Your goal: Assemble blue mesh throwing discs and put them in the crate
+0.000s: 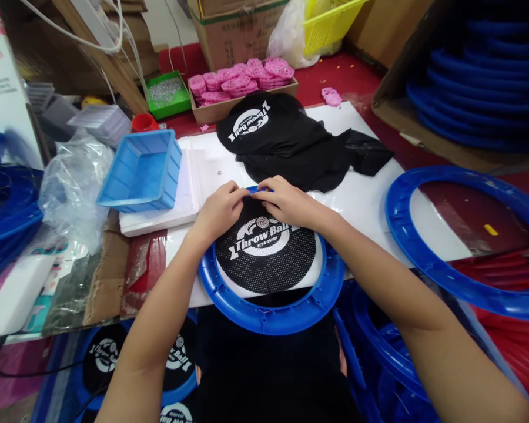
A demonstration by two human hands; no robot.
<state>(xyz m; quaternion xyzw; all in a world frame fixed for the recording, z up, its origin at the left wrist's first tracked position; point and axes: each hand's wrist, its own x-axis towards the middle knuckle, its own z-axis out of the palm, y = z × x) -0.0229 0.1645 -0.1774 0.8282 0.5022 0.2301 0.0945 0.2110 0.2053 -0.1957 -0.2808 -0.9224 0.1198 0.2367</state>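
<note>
A blue plastic ring (264,320) lies in front of me, its near part hanging over the edge of the white board. Across its opening lies a round black mesh cloth (264,273) printed "Throw Ball" in white; a gap shows between cloth and ring at the near side. My left hand (220,210) and my right hand (285,202) meet at the ring's far side, fingers closed and pinching the cloth's edge against the ring. The fingertips partly hide that spot. Beyond them, more black mesh cloths (291,147) lie in a loose pile.
On the left stands a light blue bin (143,167). Farther back are a green tray (167,94) of small metal pieces and a carton (247,100) of pink parts. At right lie a loose blue ring (401,217) and a box of stacked blue rings (476,88).
</note>
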